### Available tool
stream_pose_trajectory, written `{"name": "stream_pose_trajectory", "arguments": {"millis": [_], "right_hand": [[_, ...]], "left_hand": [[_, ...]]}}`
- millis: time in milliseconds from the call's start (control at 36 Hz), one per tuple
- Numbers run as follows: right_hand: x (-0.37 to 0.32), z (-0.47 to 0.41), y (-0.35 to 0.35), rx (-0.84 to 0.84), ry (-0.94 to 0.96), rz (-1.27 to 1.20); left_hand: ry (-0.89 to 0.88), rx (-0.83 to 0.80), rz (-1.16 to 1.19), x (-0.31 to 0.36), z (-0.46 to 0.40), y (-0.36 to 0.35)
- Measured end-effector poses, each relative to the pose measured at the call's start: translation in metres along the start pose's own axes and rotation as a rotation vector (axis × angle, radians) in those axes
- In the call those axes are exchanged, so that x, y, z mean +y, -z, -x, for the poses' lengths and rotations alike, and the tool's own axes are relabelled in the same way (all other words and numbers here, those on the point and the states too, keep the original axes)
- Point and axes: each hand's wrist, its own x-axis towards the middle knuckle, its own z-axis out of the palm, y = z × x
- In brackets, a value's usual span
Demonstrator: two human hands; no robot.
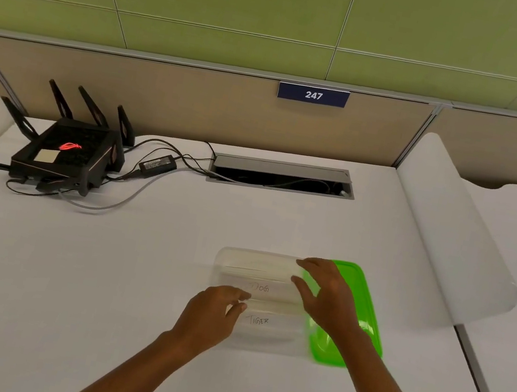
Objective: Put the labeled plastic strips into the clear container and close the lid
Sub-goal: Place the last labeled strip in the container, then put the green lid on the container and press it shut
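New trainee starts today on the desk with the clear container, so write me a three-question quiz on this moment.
1. True or false: the green lid is already closed on the clear container.
2. Which words are legible on the labeled strips in the container? A) DOG and TIGER B) CAT and LION C) BIRD and FISH
3. Fill in: the black router sits at the desk's far ____ side.

Key
1. False. The lid lies on the desk beside the container, under the right hand.
2. A: the DOG strip and the TIGER strip. The left hand is at the container's left edge.
3. Left.
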Motion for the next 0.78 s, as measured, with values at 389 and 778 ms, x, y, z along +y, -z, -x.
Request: {"name": "stream_pose_trajectory", "arguments": {"millis": [389, 778], "right_hand": [[0.055, 0.133, 0.013, -0.055, -0.206, 0.076], [0.060, 0.155, 0.005, -0.259, -0.187, 0.177]], "left_hand": [[-0.090, 0.011, -0.084, -0.009, 0.016, -0.012], [-0.109, -0.041, -0.058, -0.013, 0.021, -0.011]]}}
